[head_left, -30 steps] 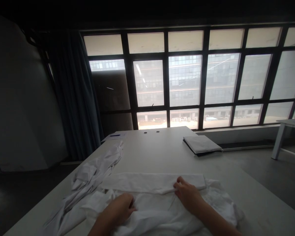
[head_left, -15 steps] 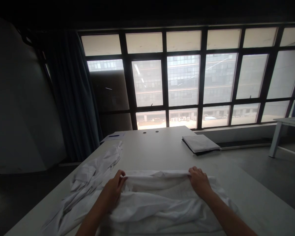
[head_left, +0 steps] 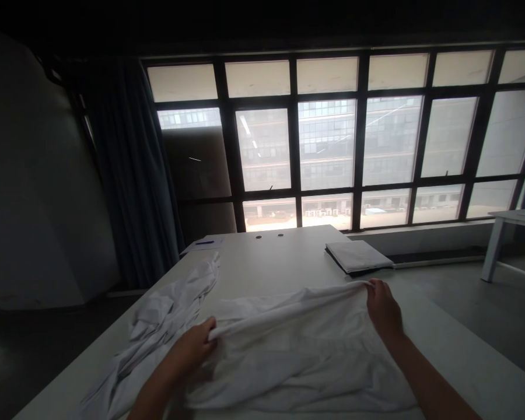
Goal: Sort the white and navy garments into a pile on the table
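Between the fingers (head_left: 210, 331) of the left hand (head_left: 196, 345) and those of the right hand (head_left: 384, 308), the upper edge of a white cloth (head_left: 297, 356) is stretched in a slanting line. Both hands have their fingers closed, and each one grips this edge at its own end; the right fingers are farther forward than the left ones. From the fingers toward the person, the cloth spreads in soft, uneven folds over the white table (head_left: 266, 265). Another part of it is visible just beyond the held edge.

To the left of the left fingers, a crumpled heap of pale fabric (head_left: 157, 318) lies along the side of the table. Beyond the right fingers, and apart from them, there is a flat white bundle (head_left: 357, 256) with a dark layer below. Farther ahead of the left fingers, a dark pen (head_left: 205, 242) lies on paper (head_left: 214, 245) near the corner, and to the right of it are two small round fittings (head_left: 258, 237) in the tabletop.
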Tool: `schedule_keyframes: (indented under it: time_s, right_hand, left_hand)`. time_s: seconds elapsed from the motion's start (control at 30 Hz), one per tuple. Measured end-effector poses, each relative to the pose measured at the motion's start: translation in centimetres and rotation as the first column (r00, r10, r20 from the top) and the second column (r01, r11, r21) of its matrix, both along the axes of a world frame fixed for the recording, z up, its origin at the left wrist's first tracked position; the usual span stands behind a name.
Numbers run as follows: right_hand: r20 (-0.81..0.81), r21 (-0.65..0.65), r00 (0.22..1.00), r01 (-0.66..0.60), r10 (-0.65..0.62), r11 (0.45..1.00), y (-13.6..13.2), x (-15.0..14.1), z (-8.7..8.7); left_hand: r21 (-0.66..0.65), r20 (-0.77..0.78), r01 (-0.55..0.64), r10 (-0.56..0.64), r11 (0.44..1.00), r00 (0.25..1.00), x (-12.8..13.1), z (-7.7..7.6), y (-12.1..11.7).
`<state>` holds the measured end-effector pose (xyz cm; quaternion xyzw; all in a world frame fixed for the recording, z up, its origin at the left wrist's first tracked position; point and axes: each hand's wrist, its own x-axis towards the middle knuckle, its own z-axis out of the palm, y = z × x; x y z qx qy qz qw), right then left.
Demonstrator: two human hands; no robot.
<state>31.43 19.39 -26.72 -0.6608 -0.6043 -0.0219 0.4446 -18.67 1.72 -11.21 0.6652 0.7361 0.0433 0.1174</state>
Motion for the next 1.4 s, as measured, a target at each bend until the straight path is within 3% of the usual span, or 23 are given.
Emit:
schedule_keyframes:
  time_s: [0.1, 0.2, 0.27, 0.33, 0.4, 0.47, 0.57, 0.67, 0.73, 0.8, 0.87, 0.93, 1.0, 1.1, 1.2, 1.33, 1.4]
  right_hand:
    - [0.013, -0.072, 1.000, -0.004, 0.005, 0.997, 0.0, 0.0, -0.1]
    - [0.022, -0.038, 0.998, -0.059, 0.060, 0.998, -0.1, -0.4, 0.5]
    - [0.015, 0.021, 0.994, -0.112, 0.112, 0.993, -0.2, -0.5, 1.0]
    - [-0.018, 0.026, 0.984, -0.179, 0.180, 0.983, -0.2, -0.4, 1.5]
    - [-0.055, -0.035, 0.963, -0.267, 0.265, 0.963, -0.3, -0.2, 1.8]
    - [-0.070, -0.108, 0.925, -0.380, 0.375, 0.918, -0.5, 0.0, 2.2]
    - [-0.124, -0.220, 0.810, -0.585, 0.573, 0.780, -1.4, -0.1, 3.4]
    - [-0.203, -0.352, 0.682, -0.720, 0.702, 0.598, -3.3, -1.4, 5.0]
    - [-0.207, -0.487, 0.625, -0.733, 0.753, 0.475, -5.1, -2.7, 5.6]
    - [-0.188, -0.645, 0.568, -0.687, 0.802, 0.335, -7.0, -4.2, 5.5]
    - [-0.124, -0.764, 0.541, -0.587, 0.832, 0.268, -8.6, -5.6, 4.9]
    - [-0.027, -0.812, 0.555, -0.497, 0.832, 0.306, -9.6, -6.5, 4.4]
    - [0.041, -0.794, 0.583, -0.474, 0.811, 0.380, -10.0, -7.1, 4.3]
    - [0.117, -0.765, 0.614, -0.445, 0.780, 0.465, -9.8, -7.6, 5.0]
    - [0.231, -0.750, 0.584, -0.403, 0.778, 0.525, -9.8, -8.2, 6.2]
    - [0.258, -0.694, 0.516, -0.489, 0.817, 0.528, -10.0, -8.7, 7.1]
    - [0.293, -0.611, 0.572, -0.504, 0.766, 0.610, -9.8, -8.5, 6.9]
  left_hand:
    - [0.237, 0.144, -0.133, 0.101, 0.962, 0.984, -1.1, 1.1, 0.5]
    - [0.419, 0.302, -0.331, 0.214, 0.845, 0.929, -2.3, 2.0, 0.6]
    - [0.475, 0.295, -0.404, 0.291, 0.782, 0.910, -3.1, 1.9, 0.4]
    - [0.424, 0.208, -0.369, 0.307, 0.827, 0.929, -4.0, 1.2, 0.3]
    - [0.306, 0.034, -0.256, 0.258, 0.917, 0.965, -4.7, 0.1, 0.2]
    - [0.225, -0.139, -0.158, 0.192, 0.961, 0.972, -4.8, -1.1, 0.4]
    - [0.194, -0.244, -0.026, 0.074, 0.981, 0.967, -2.8, -1.8, 1.0]
    - [0.155, -0.208, 0.198, -0.164, 0.968, 0.964, 1.4, -1.4, 1.1]
    - [0.063, -0.118, 0.301, -0.292, 0.952, 0.949, 4.6, -1.3, 0.7]
    - [-0.105, -0.017, 0.341, -0.344, 0.934, 0.939, 7.2, -1.7, 0.3]
    - [-0.278, -0.005, 0.296, -0.310, 0.914, 0.951, 9.0, -2.7, -0.1]
    - [-0.352, -0.078, 0.197, -0.238, 0.915, 0.968, 9.8, -3.8, -0.1]
    - [-0.323, -0.144, 0.110, -0.164, 0.940, 0.976, 10.1, -4.7, 0.2]
    - [-0.245, -0.128, 0.094, -0.128, 0.965, 0.983, 10.2, -5.1, 0.8]
    - [-0.231, -0.097, 0.088, -0.113, 0.969, 0.989, 10.5, -4.9, 1.2]
    - [-0.266, -0.133, 0.081, -0.120, 0.961, 0.984, 11.0, -4.1, 0.9]
    - [-0.204, -0.170, 0.139, -0.175, 0.969, 0.970, 11.0, -3.6, 0.6]
